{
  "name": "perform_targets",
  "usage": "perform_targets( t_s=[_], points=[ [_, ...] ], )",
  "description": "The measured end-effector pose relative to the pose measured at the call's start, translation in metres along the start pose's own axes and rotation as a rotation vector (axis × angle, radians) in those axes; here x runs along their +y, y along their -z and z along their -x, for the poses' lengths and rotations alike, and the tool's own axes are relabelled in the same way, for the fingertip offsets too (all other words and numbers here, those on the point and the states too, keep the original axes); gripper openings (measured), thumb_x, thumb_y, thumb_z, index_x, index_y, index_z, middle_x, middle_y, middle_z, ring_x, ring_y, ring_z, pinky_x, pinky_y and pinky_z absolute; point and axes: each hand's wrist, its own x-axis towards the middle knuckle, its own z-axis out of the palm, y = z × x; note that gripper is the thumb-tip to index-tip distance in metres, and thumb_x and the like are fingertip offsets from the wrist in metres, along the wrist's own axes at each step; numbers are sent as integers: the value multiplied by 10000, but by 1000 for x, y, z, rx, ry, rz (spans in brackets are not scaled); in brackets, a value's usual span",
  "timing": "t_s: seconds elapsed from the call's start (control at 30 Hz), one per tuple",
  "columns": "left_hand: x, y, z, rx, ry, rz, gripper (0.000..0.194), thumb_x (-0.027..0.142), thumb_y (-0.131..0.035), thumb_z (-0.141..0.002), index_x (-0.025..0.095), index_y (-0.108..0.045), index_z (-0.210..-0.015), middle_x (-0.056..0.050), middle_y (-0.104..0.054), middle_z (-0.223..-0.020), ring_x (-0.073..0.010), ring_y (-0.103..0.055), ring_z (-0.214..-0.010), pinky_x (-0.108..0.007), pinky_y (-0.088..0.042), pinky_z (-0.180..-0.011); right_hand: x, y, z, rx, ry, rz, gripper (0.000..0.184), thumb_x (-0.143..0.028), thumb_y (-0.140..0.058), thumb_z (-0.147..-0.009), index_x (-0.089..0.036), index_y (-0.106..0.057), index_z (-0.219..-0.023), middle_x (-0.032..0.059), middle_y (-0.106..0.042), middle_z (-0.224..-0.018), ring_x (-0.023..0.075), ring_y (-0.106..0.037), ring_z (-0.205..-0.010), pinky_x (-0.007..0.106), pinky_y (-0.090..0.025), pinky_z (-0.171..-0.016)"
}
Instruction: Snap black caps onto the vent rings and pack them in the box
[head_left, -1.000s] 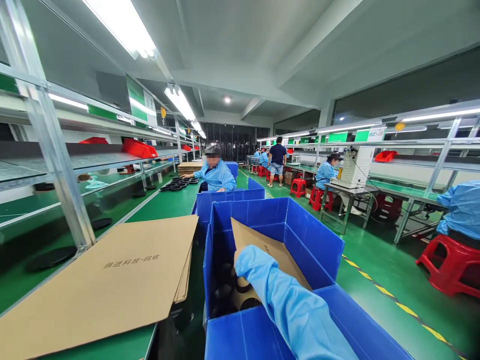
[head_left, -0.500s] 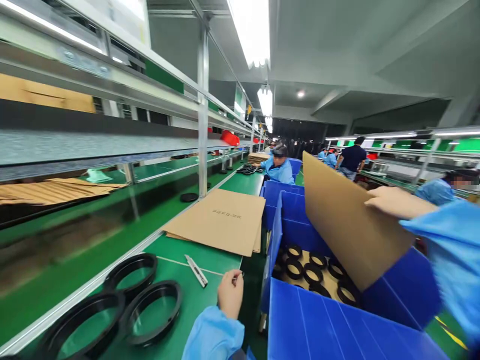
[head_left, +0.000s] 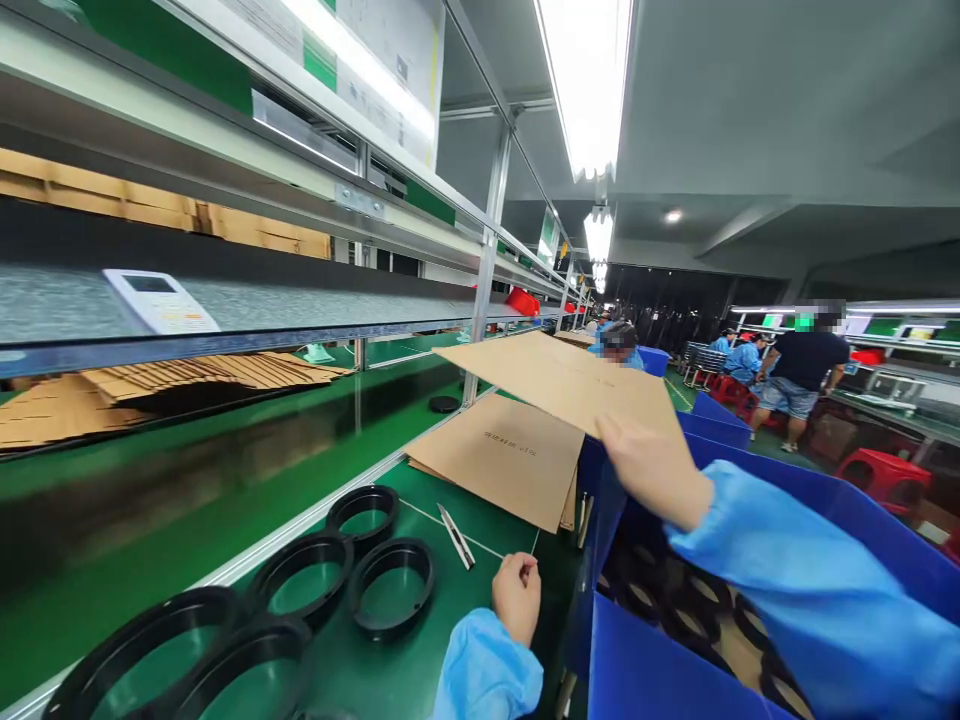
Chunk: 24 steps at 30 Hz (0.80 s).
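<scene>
Across swings the sheet (head_left: 547,370): half a second ago it stood tilted above the box (head_left: 652,665), and now it hangs almost level, partly over the cardboard stack (head_left: 487,465). Right hand (head_left: 652,470) has it gripped by the near edge, sleeve reaching across the box, where black rings lie on cardboard. Left hand (head_left: 517,597) sits low by the edge of the tabletop (head_left: 352,670), fingers curled; can't tell if they pinch anything. Just beside it, the cutter (head_left: 456,537)! Further left, a cluster of larger rings (head_left: 386,630), and up on the shelf (head_left: 300,300), a calculator (head_left: 161,302).
</scene>
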Motion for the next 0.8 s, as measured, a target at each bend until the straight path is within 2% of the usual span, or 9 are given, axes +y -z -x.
perform_targets(
  t_s=[0.1,0.2,0.3,0.4,0.53,0.6,0.7,0.8],
  points=[
    [1,0,0,-6,1,-9,217,74,-508,-799,156,-706,-767,-45,-616,-770,-152,-586,-648,-248,-441,-642,-45,-67,-38,-129,-6,-79,530,23,-350,-896,7,-463,-1414,248,-495,-1419,300,-488,-1314,391,-519,-975],
    [1,1,-1,-19,3,-21,223,70,-503,-812,153,-706,-775,-50,-618,-779,-157,-589,-664,-249,-440,-647,-91,-124,-60,-195,-27,-135,527,35,-330,-898,-1,-479,-1402,268,-505,-1393,328,-515,-1276,457,-513,-986],
    [1,1,-2,-35,10,-40,231,60,-492,-816,149,-703,-781,-51,-615,-768,-161,-585,-663,-251,-428,-638,-127,-170,-63,-257,-28,-197,521,41,-343,-892,-23,-508,-1382,266,-538,-1354,326,-543,-1247,466,-517,-979],
    [2,1,-2,-51,14,-59,239,52,-480,-814,156,-692,-772,-48,-618,-767,-164,-585,-679,-254,-416,-646,-146,-206,-49,-326,-14,-274,508,42,-389,-873,-44,-543,-1350,254,-592,-1279,308,-571,-1213,442,-522,-976],
    [5,0,0,-80,22,-76,226,91,-474,-836,170,-673,-764,-48,-631,-800,-172,-598,-732,-259,-409,-670,-155,-234,-25,-380,2,-372,440,-46,-429,-935,-68,-530,-1363,231,-584,-1304,296,-566,-1212,430,-503,-998],
    [8,0,1,-97,32,-88,229,131,-463,-861,179,-672,-780,-50,-638,-821,-176,-600,-741,-264,-407,-669,-155,-238,-16,-380,19,-425,389,-176,-439,-1004,-81,-517,-1373,213,-555,-1352,292,-527,-1258,438,-468,-1043],
    [11,2,1,-121,46,-106,232,191,-454,-878,198,-676,-810,-48,-651,-851,-182,-605,-748,-273,-409,-669,-151,-238,-8,-368,49,-494,461,-420,-454,-1035,-121,-504,-1381,188,-524,-1394,317,-453,-1324,531,-408,-1087],
    [14,4,0,-142,51,-115,236,245,-451,-867,217,-680,-818,-47,-661,-863,-192,-619,-757,-286,-433,-689,-145,-241,-6,-360,67,-534,496,-499,-485,-1018,-181,-490,-1399,158,-524,-1403,323,-429,-1338,584,-376,-1093]
  ],
)
